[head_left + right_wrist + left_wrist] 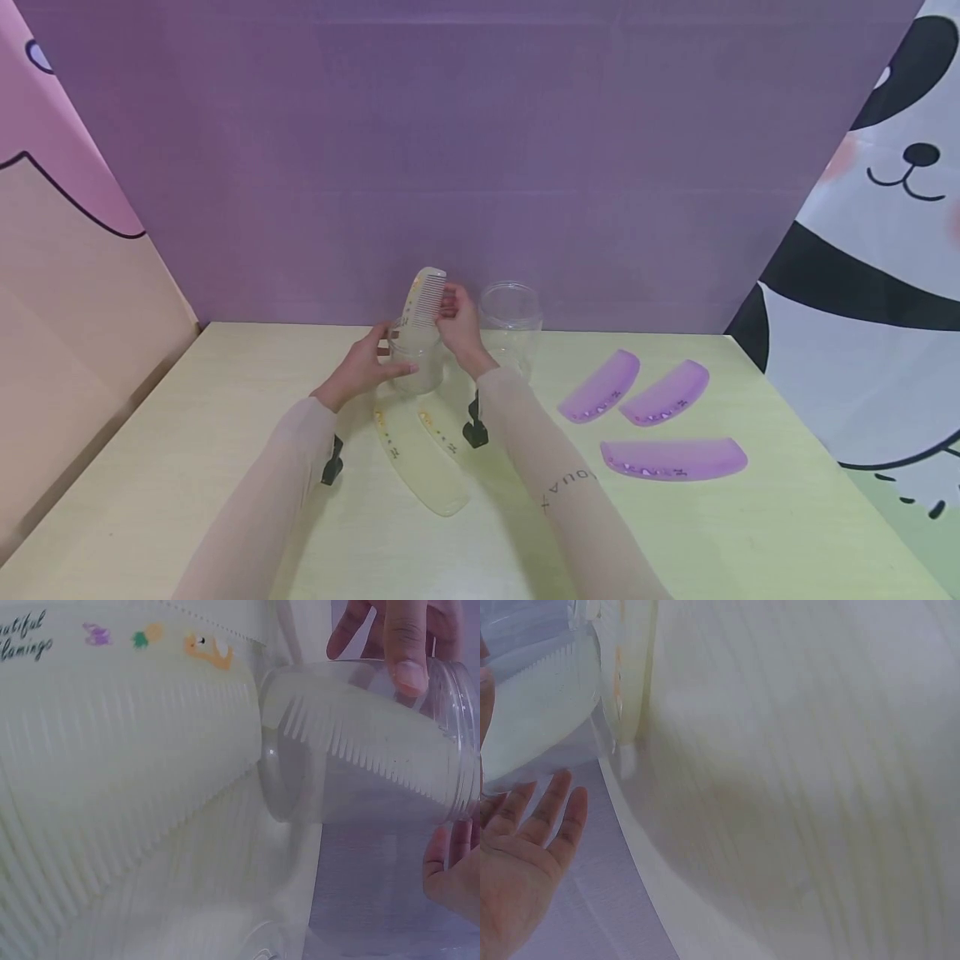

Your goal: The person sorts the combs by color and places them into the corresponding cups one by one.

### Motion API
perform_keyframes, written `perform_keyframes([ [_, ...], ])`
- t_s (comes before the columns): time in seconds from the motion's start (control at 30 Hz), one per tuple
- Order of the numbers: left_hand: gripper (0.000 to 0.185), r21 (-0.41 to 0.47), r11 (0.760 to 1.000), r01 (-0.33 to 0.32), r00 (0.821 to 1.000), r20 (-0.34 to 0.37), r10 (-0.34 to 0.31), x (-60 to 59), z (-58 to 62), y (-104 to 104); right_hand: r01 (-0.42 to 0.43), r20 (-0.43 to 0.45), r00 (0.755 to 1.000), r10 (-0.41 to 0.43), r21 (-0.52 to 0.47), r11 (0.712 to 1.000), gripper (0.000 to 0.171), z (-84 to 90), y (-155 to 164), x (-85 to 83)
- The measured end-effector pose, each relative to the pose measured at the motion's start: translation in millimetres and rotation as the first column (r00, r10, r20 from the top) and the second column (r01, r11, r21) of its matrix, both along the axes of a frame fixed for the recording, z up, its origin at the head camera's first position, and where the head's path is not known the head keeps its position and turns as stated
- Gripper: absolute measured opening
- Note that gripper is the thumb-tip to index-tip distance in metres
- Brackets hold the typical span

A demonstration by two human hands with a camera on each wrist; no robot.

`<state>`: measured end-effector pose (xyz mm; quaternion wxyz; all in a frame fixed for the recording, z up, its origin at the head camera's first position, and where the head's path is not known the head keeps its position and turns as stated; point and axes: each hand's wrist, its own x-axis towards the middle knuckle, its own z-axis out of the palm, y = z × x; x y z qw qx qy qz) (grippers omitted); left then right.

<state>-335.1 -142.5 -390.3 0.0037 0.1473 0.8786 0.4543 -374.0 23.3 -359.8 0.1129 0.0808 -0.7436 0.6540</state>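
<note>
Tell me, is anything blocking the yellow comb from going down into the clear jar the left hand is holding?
Nothing visible. The yellow comb, pinched by the right hand, already stands with its lower end inside the open jar, which the left hand steadies.

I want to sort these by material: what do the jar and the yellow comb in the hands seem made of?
The jar looks like clear glossy plastic: the comb's teeth show through its wall. The yellow comb seems translucent pale plastic, with moulded teeth and small printed pictures.
</note>
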Motion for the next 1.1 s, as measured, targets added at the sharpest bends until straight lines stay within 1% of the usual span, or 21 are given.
perform_keyframes([
  [0.27,0.084,0.000,1.000,0.003,1.000,0.003,-0.003,0.8,1.5,1,-0.035,0.043,0.998,0.038,-0.063,0.997,0.057,0.6,2,-1.3],
  [0.4,0.083,0.001,1.000,0.004,1.000,-0.001,-0.004,1.9,2.6,1,-0.011,0.043,0.999,0.013,-0.052,0.999,0.057,-1.3,0,-3.3],
  [0.47,0.083,0.004,1.000,0.004,1.000,0.003,-0.004,2.0,2.7,1,0.003,0.023,1.000,-0.002,-0.043,0.999,0.056,-6.1,0,-7.9],
  [0.5,0.083,0.004,1.000,0.005,1.000,0.003,-0.005,1.9,2.6,1,0.005,0.006,1.000,-0.004,-0.037,0.999,0.056,-6.0,2,-6.7],
  [0.53,0.083,0.003,1.000,0.008,1.000,0.001,-0.008,1.7,2.5,1,-0.013,-0.043,0.999,0.011,-0.045,0.999,0.055,-16.0,3,-17.3],
  [0.63,0.083,0.002,1.000,0.010,1.000,-0.003,-0.010,1.5,2.3,1,-0.027,-0.067,0.997,0.024,-0.042,0.999,0.055,-19.2,4,-19.8],
  [0.7,0.083,0.001,1.000,0.011,1.000,-0.005,-0.011,1.3,2.1,1,-0.027,-0.062,0.998,0.025,-0.033,0.999,0.055,-16.0,4,-16.0],
  [0.73,0.084,0.000,1.000,0.012,1.000,-0.008,-0.012,1.2,2.0,1,-0.028,-0.048,0.998,0.026,-0.040,0.999,0.055,-16.4,3,-17.3],
  [0.77,0.083,0.001,1.000,0.011,1.000,-0.008,-0.011,1.1,1.8,1,-0.011,-0.003,1.000,0.011,-0.029,1.000,0.055,-5.2,2,-5.0],
  [0.8,0.084,0.002,1.000,0.011,1.000,-0.009,-0.011,0.8,1.3,2,-0.012,0.006,1.000,0.012,-0.034,0.999,0.055,-1.5,2,-1.2],
  [0.97,0.084,-0.002,1.000,0.009,1.000,-0.010,-0.009,-0.3,-0.1,1,-0.026,0.013,1.000,0.027,-0.051,0.998,0.056,11.4,4,11.2],
  [1.1,0.084,-0.003,1.000,0.009,1.000,-0.008,-0.009,-0.3,-0.2,1,-0.019,-0.005,1.000,0.019,-0.034,0.999,0.057,14.3,4,13.2],
])
